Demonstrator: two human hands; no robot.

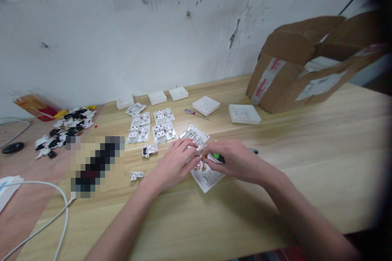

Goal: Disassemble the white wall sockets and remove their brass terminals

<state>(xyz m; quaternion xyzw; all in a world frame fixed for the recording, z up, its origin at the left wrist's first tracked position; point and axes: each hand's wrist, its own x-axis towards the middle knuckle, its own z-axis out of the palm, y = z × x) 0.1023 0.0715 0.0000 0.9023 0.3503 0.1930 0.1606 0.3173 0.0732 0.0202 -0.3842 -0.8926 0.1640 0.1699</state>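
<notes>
Looks like the left hand (174, 164) and right hand (235, 160) are pinched close together on a small socket insert with brass contacts (200, 163), held up for a clear view. The right hand also curls round a green-handled screwdriver (218, 157), probably to keep it handy. Below sits a white socket plate (208, 180) on the wooden bench (294, 163), with more socket modules (163, 131) laid out within reach.

Counting up my bench: five white socket faceplates (206, 105) around 12 o'clock, five socket modules (164, 132) just nearer, two screwdrivers (197, 114), and one cardboard box (284, 65) at 2 o'clock.
</notes>
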